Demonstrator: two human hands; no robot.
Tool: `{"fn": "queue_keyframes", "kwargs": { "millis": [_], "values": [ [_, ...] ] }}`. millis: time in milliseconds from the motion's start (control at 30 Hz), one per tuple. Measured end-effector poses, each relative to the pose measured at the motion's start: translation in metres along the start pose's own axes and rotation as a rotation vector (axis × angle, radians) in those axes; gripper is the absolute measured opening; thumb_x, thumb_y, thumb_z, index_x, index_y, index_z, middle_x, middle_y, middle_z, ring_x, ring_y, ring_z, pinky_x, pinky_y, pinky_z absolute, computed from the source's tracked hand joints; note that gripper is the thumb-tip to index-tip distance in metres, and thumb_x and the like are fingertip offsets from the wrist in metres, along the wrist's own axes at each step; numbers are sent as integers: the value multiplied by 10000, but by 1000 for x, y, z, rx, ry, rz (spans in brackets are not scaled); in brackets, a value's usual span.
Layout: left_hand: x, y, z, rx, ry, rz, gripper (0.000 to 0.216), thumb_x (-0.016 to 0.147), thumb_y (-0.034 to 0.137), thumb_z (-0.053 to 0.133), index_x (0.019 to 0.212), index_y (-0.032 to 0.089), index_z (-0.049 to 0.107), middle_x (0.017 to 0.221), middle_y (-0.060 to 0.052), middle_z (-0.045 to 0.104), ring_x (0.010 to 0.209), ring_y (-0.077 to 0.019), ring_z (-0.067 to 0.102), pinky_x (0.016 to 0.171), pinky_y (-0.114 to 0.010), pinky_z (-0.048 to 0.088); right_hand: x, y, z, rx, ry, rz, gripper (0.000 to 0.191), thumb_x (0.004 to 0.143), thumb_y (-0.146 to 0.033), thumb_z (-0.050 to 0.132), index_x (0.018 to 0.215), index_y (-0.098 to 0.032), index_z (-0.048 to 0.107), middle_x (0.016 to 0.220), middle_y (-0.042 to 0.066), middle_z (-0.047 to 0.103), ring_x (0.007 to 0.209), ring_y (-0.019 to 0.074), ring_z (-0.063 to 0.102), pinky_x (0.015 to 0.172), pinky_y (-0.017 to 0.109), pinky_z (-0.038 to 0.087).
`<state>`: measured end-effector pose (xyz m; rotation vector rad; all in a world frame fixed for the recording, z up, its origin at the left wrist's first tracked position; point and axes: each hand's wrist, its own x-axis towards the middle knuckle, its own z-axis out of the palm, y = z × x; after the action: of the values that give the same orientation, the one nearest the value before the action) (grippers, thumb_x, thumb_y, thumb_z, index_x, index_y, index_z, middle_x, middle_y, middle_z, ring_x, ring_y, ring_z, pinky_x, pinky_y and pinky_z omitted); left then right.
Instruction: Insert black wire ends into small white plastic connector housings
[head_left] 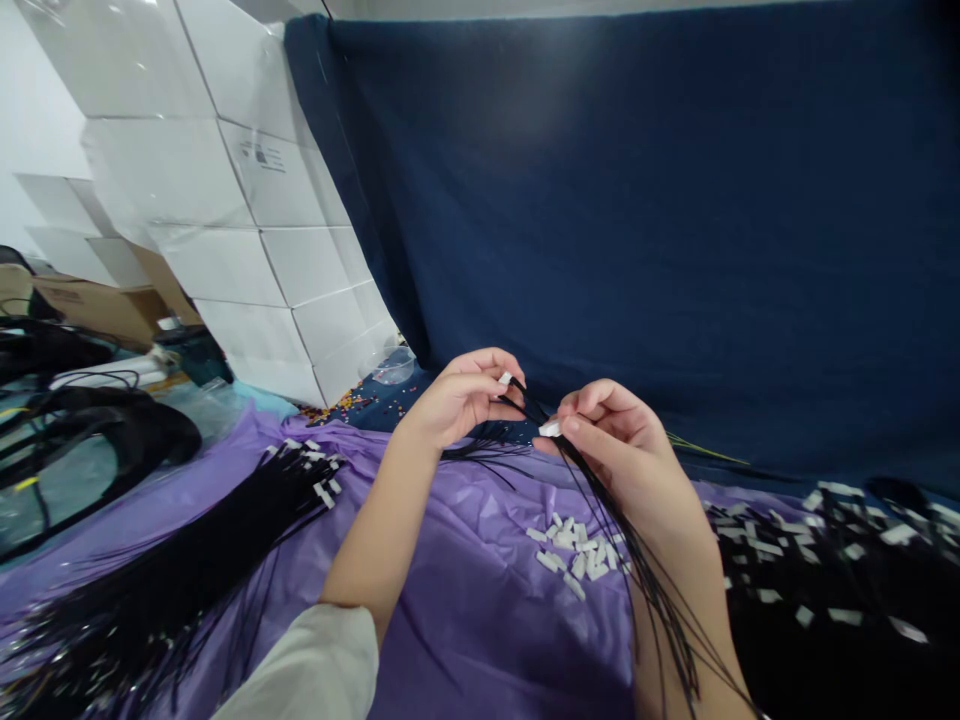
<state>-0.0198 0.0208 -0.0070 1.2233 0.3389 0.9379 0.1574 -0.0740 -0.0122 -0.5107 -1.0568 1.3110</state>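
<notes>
A dark blue curtain (637, 220) is the largest thing, and it hangs behind the work place. At the left of it stands a stack of white boxes (214, 170), which has clear plastic over a part of it. A purple sheet (457, 620) lies below the hands, with many wrinkles. On its left part rests a thick bundle of black wires (195, 570), with white ends at its far side. At the right there is a dark heap of wires (825, 660), also with white ends.

The right hand (615, 430) and the left hand (472, 395) are raised above the sheet, near to each other. Some loose wires (654, 590) run from the right hand down in front of the right forearm. Between the two forearms, a small pile of white plugs (577, 550) lies on the sheet. A clear bowl (394, 365) stands near the boxes, beside tiny coloured beads (352, 405).

The right fingers are narrow and hold a white plug (551, 428) by thumb and forefinger. The left fingers also pinch narrowly, around a smaller white piece (505, 379) with black wire at it.
</notes>
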Motion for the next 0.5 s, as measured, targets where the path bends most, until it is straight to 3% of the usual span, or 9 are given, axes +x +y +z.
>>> {"fn": "queue_keyframes", "kwargs": {
  "millis": [167, 333, 500],
  "values": [
    [-1, 0, -1, 20, 17, -16, 96, 670, 86, 706, 753, 91, 656, 735, -24, 622, 605, -103, 647, 592, -198, 553, 2, 2, 5, -7, 40, 50, 221, 715, -212, 843, 778, -197, 632, 806, -18, 652, 713, 116, 660, 658, 286, 647],
    [-2, 2, 0, -11, 11, -2, 190, 647, 34, 633, 820, 108, 659, 773, -13, 613, 513, -70, 591, 504, -177, 494, 3, 3, 7, -70, 55, 17, 216, 731, -233, 834, 766, -186, 626, 783, -21, 647, 667, 101, 659, 682, 276, 633],
    [-5, 6, 2, 5, 0, 24, 218, 567, 30, 534, 744, 105, 638, 646, 6, 530, 404, -26, 442, 412, -142, 356, 4, 10, 8, -72, 47, -8, 199, 739, -207, 828, 770, -178, 634, 790, -31, 639, 685, 86, 672, 703, 207, 588]
  ]
}}
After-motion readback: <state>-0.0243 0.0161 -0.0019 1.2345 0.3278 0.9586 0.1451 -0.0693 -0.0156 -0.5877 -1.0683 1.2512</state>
